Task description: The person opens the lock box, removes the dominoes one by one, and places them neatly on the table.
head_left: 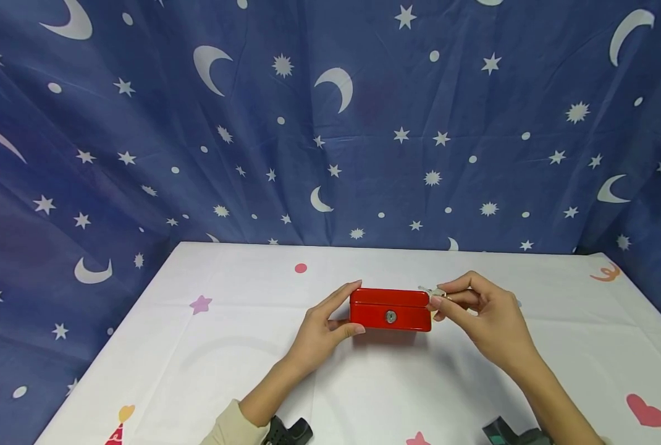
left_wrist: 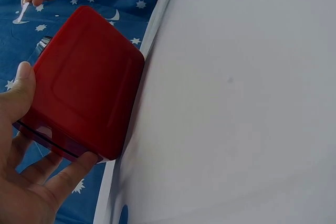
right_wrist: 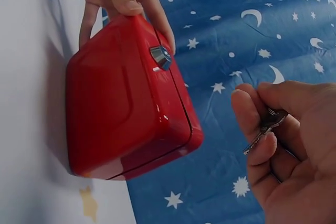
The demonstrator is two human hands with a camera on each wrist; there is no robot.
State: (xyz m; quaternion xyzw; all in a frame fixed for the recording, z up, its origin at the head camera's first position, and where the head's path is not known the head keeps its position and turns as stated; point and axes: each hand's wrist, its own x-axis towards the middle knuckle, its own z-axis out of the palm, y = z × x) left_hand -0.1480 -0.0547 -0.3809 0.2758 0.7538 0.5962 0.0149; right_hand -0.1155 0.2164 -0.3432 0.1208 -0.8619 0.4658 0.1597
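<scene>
A small red metal cash box (head_left: 369,315) with a round silver lock (head_left: 391,316) on its front is in the middle of the table. My left hand (head_left: 322,330) holds its left end, thumb at the front and fingers spread over the side and back. Close to the box's right end, my right hand (head_left: 483,315) pinches small metal keys (right_wrist: 265,129) between thumb and fingers. The keys are apart from the lock, and the lid is closed. Whether the box rests fully on the table is hard to tell.
A white tablecloth (head_left: 241,358) with coloured prints covers the table. Behind it hangs a blue curtain (head_left: 364,179) with moons and stars. Black wrist devices (head_left: 288,431) show at the bottom edge of the head view.
</scene>
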